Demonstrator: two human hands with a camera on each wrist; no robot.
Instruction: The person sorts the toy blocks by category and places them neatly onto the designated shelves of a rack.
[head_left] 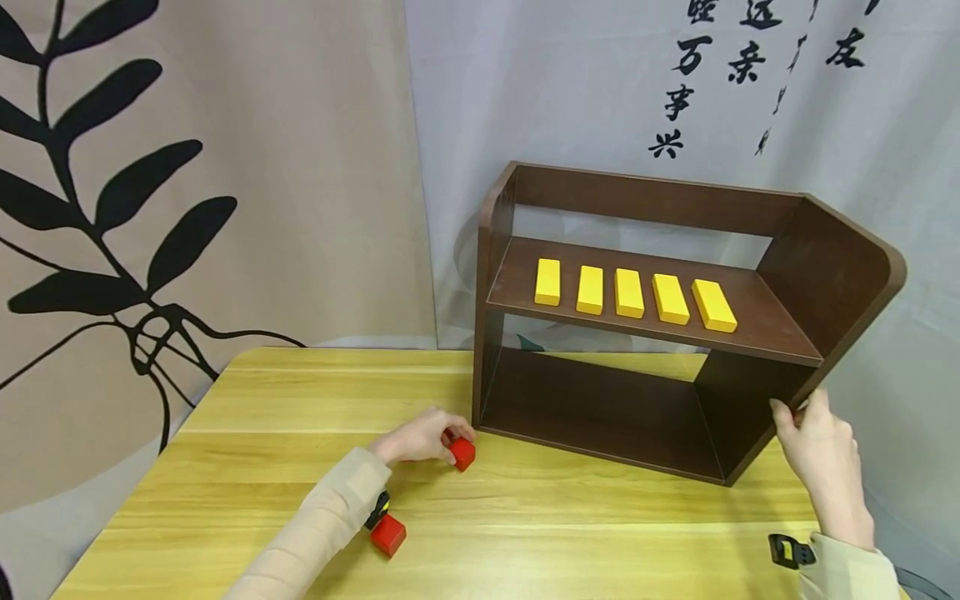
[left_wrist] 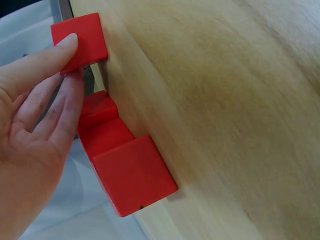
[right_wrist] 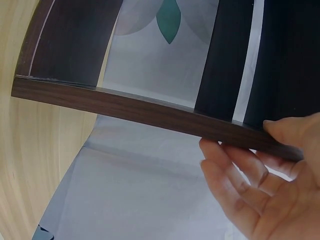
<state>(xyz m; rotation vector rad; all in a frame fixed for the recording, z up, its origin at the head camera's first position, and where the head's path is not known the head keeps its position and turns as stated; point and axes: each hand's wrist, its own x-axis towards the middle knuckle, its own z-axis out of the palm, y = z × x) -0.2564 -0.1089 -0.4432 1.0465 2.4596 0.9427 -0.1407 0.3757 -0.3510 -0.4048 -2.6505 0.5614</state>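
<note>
My left hand (head_left: 424,437) pinches a red block (left_wrist: 85,42) between thumb and fingers, just left of the dark brown shelf's (head_left: 600,450) lower front corner. More red blocks (left_wrist: 135,175) stand in a row beside that hand in the left wrist view; the forearm hides part of them from the head view. At the shelf's right side, my right hand (head_left: 823,458) grips the edge of the side panel (right_wrist: 145,112), thumb on one face and fingers on the other. Several yellow blocks (head_left: 628,293) lie in a row on the middle board.
The wooden table (head_left: 247,467) carries the shelf on its right half. Behind it hang a beige curtain (head_left: 315,167) with a black leaf print and a pale curtain (head_left: 570,92) with black characters. Each wrist wears a dark strap, the right one a black band (head_left: 791,552).
</note>
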